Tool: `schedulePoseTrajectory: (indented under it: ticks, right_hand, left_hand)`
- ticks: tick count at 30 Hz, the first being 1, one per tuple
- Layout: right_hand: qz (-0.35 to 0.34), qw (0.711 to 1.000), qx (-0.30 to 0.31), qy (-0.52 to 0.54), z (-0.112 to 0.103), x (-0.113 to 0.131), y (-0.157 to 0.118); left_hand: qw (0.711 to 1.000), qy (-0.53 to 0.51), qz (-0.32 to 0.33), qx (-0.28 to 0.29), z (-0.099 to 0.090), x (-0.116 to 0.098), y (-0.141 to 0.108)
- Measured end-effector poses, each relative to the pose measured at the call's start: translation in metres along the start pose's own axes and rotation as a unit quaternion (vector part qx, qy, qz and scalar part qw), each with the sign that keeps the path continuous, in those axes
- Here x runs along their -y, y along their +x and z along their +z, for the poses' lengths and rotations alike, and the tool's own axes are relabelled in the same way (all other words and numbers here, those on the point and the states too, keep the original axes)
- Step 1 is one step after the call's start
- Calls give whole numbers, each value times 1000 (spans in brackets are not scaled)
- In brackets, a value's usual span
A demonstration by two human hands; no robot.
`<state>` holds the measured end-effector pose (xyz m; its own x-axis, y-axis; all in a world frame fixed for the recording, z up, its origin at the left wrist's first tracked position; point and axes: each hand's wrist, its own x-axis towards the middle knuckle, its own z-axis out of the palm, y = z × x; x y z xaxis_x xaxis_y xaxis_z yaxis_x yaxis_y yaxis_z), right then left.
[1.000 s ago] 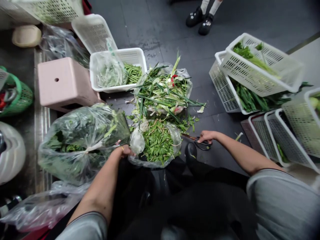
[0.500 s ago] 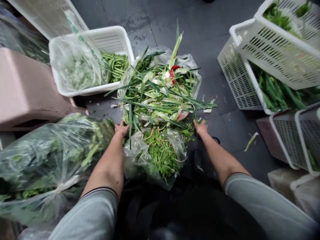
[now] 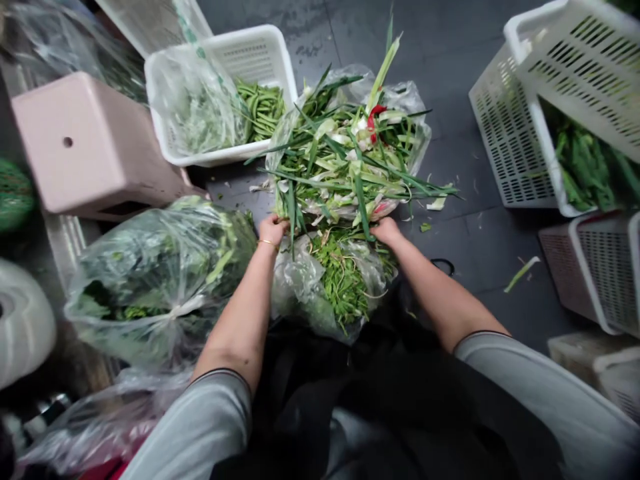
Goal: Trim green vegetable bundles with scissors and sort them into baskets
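A clear plastic bag (image 3: pixel 421 137) lies spread on the floor, heaped with vegetable trimmings (image 3: pixel 335 153): long green leaves, pale stalks and a red piece. My left hand (image 3: pixel 273 230) is closed at the bag's near left edge. At its near right edge my right hand (image 3: pixel 387 232) is closed too, its fingertips partly hidden by leaves. Both seem to grip the bag's plastic, though the exact hold is hard to see. Between my forearms is another clear bag (image 3: pixel 295 277) with leafy greens and thin roots (image 3: pixel 343 277) on top.
A white basket (image 3: pixel 225 157) of green beans stands at the back left, beside a pink stool (image 3: pixel 95 133). A tied bag of greens (image 3: pixel 160 280) lies left of my arm. Stacked white baskets (image 3: pixel 520 133) and more crates (image 3: pixel 595 267) line the right. Scraps (image 3: pixel 523 273) lie on the floor.
My spread hands have come inward and closed at the sides of the trimmings heap. The camera view has shifted, so the surroundings sit farther right and higher.
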<state>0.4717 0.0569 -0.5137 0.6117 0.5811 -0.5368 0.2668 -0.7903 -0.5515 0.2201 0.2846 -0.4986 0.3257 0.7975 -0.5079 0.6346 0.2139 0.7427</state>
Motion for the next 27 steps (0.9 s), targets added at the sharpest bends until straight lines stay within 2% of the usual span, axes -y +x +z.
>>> schedulePoseTrajectory:
  ticks: [2,3,4,6,7,9,11,12,14,16,19,22,23,24,26,27]
  right_hand:
    - [-13,1000,8,24,-26,6,-15]
    - [-23,999,15,35,-31,13,-26]
    - [-37,998,18,46,-30,21,-40]
    - [-68,996,19,56,-10,38,-73]
    - [-82,995,19,55,6,45,-92]
    - [-107,993,29,44,40,51,-127]
    - [-135,988,62,31,66,46,-157]
    - [-147,986,78,25,73,40,-169]
    - [-162,983,90,17,76,27,-185]
    - [-166,983,79,6,73,19,-192]
    - [-175,980,73,-60,81,29,-194]
    - [-211,954,89,-194,109,52,-193]
    - [-230,937,98,-243,119,57,-192]
    - [-250,918,108,-289,127,59,-190]
    - [-292,877,130,-358,138,54,-186]
    - [-313,861,138,-376,139,48,-183]
  left_hand:
    - [997,-74,9,20,-28,-16,-30]
    - [993,-111,25,44,-32,-22,-50]
    - [987,-134,47,73,-29,-27,-72]
    - [981,-106,97,128,-6,-28,-121]
    - [980,-53,120,150,10,-23,-144]
    - [970,127,143,148,40,-2,-185]
    - [930,298,121,177,53,29,-215]
    - [917,335,105,188,52,46,-225]
    - [906,367,78,197,42,73,-237]
    - [905,374,68,193,28,90,-237]
    - [901,371,82,209,15,92,-226]
    - [896,342,114,259,0,86,-216]
    - [905,324,122,249,-8,85,-215]
    - [921,308,121,207,-18,84,-214]
    - [951,296,79,34,-38,85,-215]
    - [950,302,37,-64,-45,85,-216]
